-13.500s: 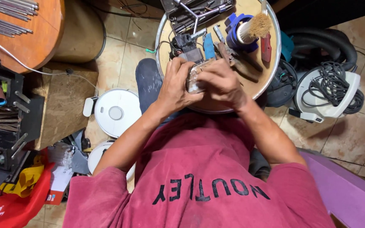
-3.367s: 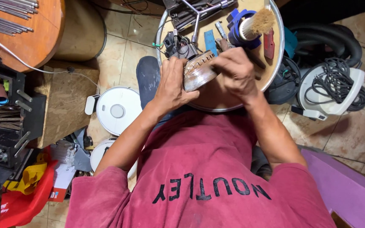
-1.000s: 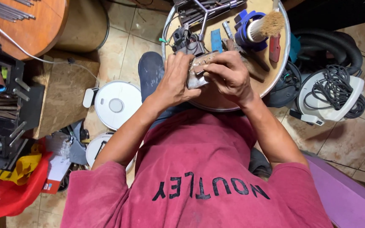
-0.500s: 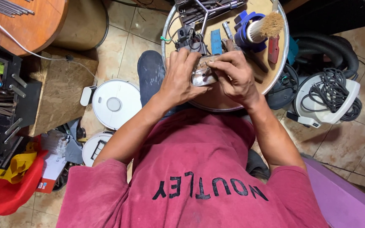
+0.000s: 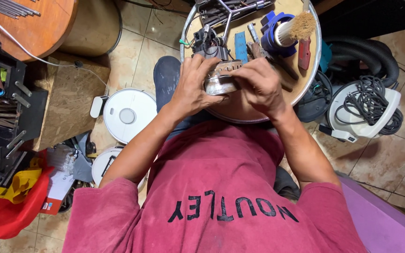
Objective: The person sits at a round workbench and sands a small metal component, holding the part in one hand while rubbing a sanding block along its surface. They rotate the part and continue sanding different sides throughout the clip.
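Now both hands clamp metal part (image 5: 220, 80), lifted off table (image 5: 240, 110) since earlier; left hand (image 5: 194, 85) nine o'clock, right hand (image 5: 258, 86) three; I see brush (image 5: 290, 29) untouched.

The housing (image 5: 219, 79) is shiny metal, slotted along its top edge. The round surface (image 5: 244, 105) looks like smooth wood ringed with a bright metal rim. The brush (image 5: 296, 28) has rough pale bristles, and the shirt (image 5: 216, 187) is matt cloth.

both hands are gripping a round metal part (image 5: 220, 78) over the round table (image 5: 258, 108), the left hand (image 5: 194, 85) cupping its left side and the right hand (image 5: 258, 84) covering its right. a bristle brush (image 5: 292, 29) is lying on the table beyond the part, and a white robot vacuum (image 5: 126, 115) is sitting on the floor left of the table.
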